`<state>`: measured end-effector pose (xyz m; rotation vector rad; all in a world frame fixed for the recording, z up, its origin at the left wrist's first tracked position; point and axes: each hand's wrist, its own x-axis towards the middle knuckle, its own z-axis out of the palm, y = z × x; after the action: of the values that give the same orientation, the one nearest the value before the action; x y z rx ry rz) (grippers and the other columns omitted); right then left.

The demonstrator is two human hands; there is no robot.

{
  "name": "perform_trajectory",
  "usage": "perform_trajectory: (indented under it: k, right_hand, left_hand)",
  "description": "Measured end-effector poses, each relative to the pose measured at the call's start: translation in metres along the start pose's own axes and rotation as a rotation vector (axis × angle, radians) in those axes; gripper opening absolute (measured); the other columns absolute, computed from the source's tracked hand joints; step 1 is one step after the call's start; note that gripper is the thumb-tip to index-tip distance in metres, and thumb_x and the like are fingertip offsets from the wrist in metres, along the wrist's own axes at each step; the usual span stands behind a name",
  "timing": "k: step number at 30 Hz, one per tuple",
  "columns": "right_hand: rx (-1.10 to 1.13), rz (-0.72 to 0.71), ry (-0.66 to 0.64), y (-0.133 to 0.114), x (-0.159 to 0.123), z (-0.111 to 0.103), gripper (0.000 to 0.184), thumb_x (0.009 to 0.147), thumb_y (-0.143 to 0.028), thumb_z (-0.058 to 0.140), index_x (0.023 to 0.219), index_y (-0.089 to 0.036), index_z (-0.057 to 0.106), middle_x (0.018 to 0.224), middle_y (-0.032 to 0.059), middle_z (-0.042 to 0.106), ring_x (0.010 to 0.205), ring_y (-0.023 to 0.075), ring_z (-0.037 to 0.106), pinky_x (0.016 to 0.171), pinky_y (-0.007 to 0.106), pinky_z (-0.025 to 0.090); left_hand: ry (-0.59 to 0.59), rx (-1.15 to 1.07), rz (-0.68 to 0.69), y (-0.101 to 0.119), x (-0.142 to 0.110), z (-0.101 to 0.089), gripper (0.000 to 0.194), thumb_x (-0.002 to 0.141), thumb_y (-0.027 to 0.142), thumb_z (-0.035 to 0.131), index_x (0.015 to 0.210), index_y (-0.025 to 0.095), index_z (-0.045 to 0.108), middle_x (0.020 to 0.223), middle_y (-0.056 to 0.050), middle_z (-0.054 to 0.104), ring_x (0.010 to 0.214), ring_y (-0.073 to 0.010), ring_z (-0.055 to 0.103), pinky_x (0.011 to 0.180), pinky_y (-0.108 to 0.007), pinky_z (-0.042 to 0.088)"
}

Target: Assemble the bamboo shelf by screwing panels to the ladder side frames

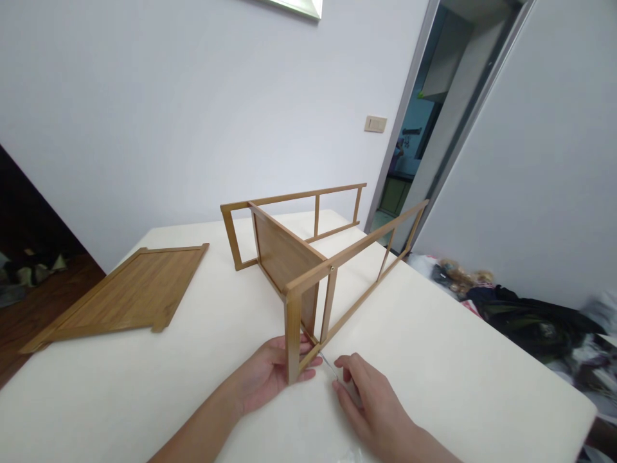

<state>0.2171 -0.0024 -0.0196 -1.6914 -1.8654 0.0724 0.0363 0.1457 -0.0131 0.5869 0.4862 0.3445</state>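
A partly assembled wooden rack lies on its side, with two ladder-like side frames [359, 247] joined by a wooden shelf panel [284, 247]. My left hand [265, 376] is closed around the lower near corner of the closer side frame, its fingers passing behind the upright and partly hidden. In my right hand [369, 399], thumb and forefinger pinch a thin metal hex key [328, 365]. Its far tip meets the lower rail, where the shelf panel joins. A brass-coloured bolt head [332, 268] shows on the upper rail.
Another wooden panel [130, 289] lies flat at the left of the white table [457, 360]. Piled clothes and bags [520, 321] sit beyond the right edge. A wall stands behind, with a switch [375, 124] and a doorway [409, 148].
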Motion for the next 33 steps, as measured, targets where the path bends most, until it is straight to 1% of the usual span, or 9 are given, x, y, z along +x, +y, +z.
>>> perform_trajectory:
  k: [4, 10, 13, 17, 23, 30, 33]
  right_hand:
    - [-0.101, -0.118, 0.022, -0.0018, -0.0005, -0.0008, 0.021, 0.091, -0.013, 0.046, 0.110, -0.022, 0.049, 0.091, 0.0055, 0.062, 0.078, 0.0192, 0.060, 0.070, 0.032, 0.051]
    - [-0.264, -0.219, 0.050, -0.0039, 0.0024, -0.0031, 0.013, 0.092, -0.013, 0.047, 0.102, -0.020, 0.053, 0.085, 0.0056, 0.059, 0.072, 0.0192, 0.055, 0.064, 0.034, 0.047]
    - [-0.320, -0.271, 0.086, -0.0052, 0.0040, -0.0045, 0.015, 0.093, -0.012, 0.046, 0.102, -0.019, 0.055, 0.084, 0.0061, 0.059, 0.071, 0.0189, 0.053, 0.063, 0.034, 0.044]
    - [-0.369, -0.292, 0.121, -0.0050, 0.0045, -0.0047, 0.014, 0.093, -0.013, 0.048, 0.102, -0.018, 0.058, 0.082, 0.0057, 0.059, 0.070, 0.0188, 0.052, 0.061, 0.034, 0.041]
    - [-0.456, -0.340, 0.093, -0.0009, 0.0007, -0.0018, 0.014, 0.091, -0.011, 0.054, 0.102, -0.017, 0.061, 0.080, 0.0057, 0.059, 0.070, 0.0193, 0.051, 0.061, 0.035, 0.039]
    - [-0.473, -0.368, 0.101, 0.0002, -0.0009, -0.0013, 0.017, 0.090, -0.010, 0.056, 0.106, -0.015, 0.061, 0.081, 0.0063, 0.061, 0.070, 0.0195, 0.052, 0.061, 0.035, 0.037]
    - [-0.482, -0.370, 0.112, -0.0015, 0.0005, -0.0017, 0.016, 0.090, -0.010, 0.056, 0.104, -0.014, 0.061, 0.080, 0.0062, 0.061, 0.069, 0.0194, 0.052, 0.060, 0.035, 0.038]
  left_hand:
    - [-0.009, 0.008, 0.004, 0.0001, -0.0001, -0.0002, 0.025, 0.076, 0.008, 0.071, 0.101, 0.008, 0.069, 0.119, -0.019, 0.068, 0.112, -0.0329, 0.065, 0.103, -0.044, 0.046]
    - [-0.034, 0.014, 0.014, -0.0013, 0.0019, -0.0034, 0.024, 0.078, 0.010, 0.071, 0.102, 0.008, 0.070, 0.118, -0.019, 0.068, 0.113, -0.0336, 0.065, 0.102, -0.045, 0.047]
    - [-0.041, 0.013, 0.018, -0.0018, 0.0022, -0.0040, 0.025, 0.077, 0.009, 0.071, 0.102, 0.007, 0.070, 0.118, -0.020, 0.069, 0.113, -0.0339, 0.065, 0.102, -0.046, 0.046]
    - [-0.032, 0.015, 0.012, -0.0011, 0.0014, -0.0027, 0.025, 0.076, 0.007, 0.071, 0.101, 0.008, 0.070, 0.118, -0.020, 0.069, 0.115, -0.0337, 0.064, 0.104, -0.046, 0.046]
    - [-0.013, 0.022, 0.014, -0.0005, 0.0007, -0.0012, 0.026, 0.074, 0.005, 0.071, 0.100, 0.008, 0.070, 0.119, -0.019, 0.068, 0.114, -0.0334, 0.065, 0.102, -0.045, 0.047]
    - [-0.017, 0.028, 0.012, -0.0016, 0.0001, -0.0018, 0.025, 0.075, 0.005, 0.071, 0.100, 0.008, 0.070, 0.118, -0.018, 0.069, 0.113, -0.0332, 0.065, 0.101, -0.043, 0.049]
    - [-0.014, 0.032, 0.014, -0.0009, 0.0006, -0.0011, 0.025, 0.075, 0.006, 0.071, 0.100, 0.008, 0.070, 0.117, -0.017, 0.070, 0.113, -0.0327, 0.065, 0.100, -0.043, 0.049]
